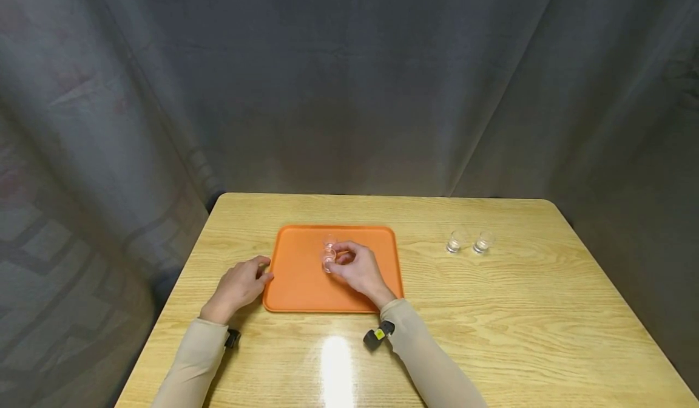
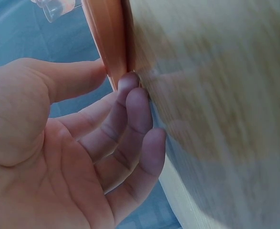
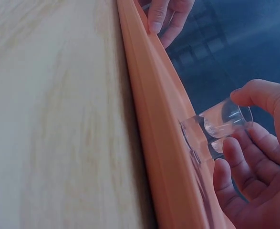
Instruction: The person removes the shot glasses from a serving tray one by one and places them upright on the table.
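Head view, from the left: a grey curtain (image 1: 76,171) hangs at the side and runs behind the wooden table (image 1: 546,311). A person's left sleeve (image 1: 196,353) leads to a black wrist strap (image 1: 232,338) and the left hand (image 1: 237,286), which rests against the left edge of an orange tray (image 1: 297,274). Its thumb and fingers are loosely bent and apart from one another; the left wrist view shows the thumb tip touching the tray's rim.

Toward the middle of the tray, two small clear glasses sit close together. The far glass (image 1: 330,240) stands just beyond the near glass (image 1: 328,255). The right hand (image 1: 360,269) reaches in from the right and pinches the near glass between thumb and fingers. The right wrist view shows that glass upright relative to the tray; whether its base touches the tray, I cannot tell. Below the tray's right corner is another black wrist strap (image 1: 377,336), beside the right sleeve (image 1: 431,359).

Farther right, well apart from the tray, two more glasses stand on the table near each other: the left glass (image 1: 454,241) and the right glass (image 1: 483,242).
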Demonstrator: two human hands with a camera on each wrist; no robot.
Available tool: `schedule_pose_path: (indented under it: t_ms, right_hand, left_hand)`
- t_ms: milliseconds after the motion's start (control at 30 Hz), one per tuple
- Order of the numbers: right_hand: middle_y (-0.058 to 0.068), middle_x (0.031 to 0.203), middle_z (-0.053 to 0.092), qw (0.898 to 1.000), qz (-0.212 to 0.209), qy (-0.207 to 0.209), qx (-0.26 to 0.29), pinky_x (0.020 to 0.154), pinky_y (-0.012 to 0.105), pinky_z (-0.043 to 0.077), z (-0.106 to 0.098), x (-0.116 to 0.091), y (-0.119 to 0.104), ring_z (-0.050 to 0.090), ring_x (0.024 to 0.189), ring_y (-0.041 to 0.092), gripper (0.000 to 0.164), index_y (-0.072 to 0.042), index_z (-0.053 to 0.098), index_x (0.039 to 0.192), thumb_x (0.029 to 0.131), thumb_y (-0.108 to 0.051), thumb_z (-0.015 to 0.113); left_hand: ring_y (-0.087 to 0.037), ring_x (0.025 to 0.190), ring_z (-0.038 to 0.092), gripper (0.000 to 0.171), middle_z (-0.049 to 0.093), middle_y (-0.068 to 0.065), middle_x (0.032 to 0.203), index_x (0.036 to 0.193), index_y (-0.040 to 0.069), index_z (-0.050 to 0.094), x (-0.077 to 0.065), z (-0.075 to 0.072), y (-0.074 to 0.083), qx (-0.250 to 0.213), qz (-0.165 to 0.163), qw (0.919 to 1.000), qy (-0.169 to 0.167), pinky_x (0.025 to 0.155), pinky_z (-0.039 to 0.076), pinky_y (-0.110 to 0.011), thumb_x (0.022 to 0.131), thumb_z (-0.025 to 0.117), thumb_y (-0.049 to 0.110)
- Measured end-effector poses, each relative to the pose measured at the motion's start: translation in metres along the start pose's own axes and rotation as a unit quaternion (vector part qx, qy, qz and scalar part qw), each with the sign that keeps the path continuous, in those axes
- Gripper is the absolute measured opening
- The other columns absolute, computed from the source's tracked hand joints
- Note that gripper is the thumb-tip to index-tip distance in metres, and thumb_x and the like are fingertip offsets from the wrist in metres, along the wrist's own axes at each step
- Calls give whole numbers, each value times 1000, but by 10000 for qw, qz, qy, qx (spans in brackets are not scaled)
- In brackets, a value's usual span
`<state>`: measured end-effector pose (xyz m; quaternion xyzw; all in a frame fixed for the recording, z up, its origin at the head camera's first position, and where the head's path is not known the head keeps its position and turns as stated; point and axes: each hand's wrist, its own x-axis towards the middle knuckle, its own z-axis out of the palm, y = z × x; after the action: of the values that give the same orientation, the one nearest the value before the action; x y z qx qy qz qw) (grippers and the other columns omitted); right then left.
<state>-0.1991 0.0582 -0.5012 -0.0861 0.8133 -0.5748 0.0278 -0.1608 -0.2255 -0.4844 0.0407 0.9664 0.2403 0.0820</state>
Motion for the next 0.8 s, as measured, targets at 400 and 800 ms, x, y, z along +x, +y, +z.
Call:
schedule_pose_path:
  t_ms: [400, 800]
  right_hand:
    - [10, 97, 77, 9999, -64, 61, 112, 72, 23, 54, -6, -2, -1, 68, 82, 12, 35, -6, 78, 115, 82, -10, 89]
    - [12, 106, 77, 9995, -24, 239, 219, 76, 23, 55, -20, -5, 0, 70, 86, 14, 37, -4, 78, 117, 83, -11, 89]
  left_hand:
    - [-23, 88, 69, 45, 75, -12, 108, 145, 0, 62, 0, 0, 1, -25, 19, 10000, 3, 79, 54, -47, 106, 66, 23]
    - [-24, 89, 69, 45, 76, -13, 109, 144, -1, 62, 0, 0, 1, -41, 0, 10000, 46, 82, 55, -48, 106, 67, 23]
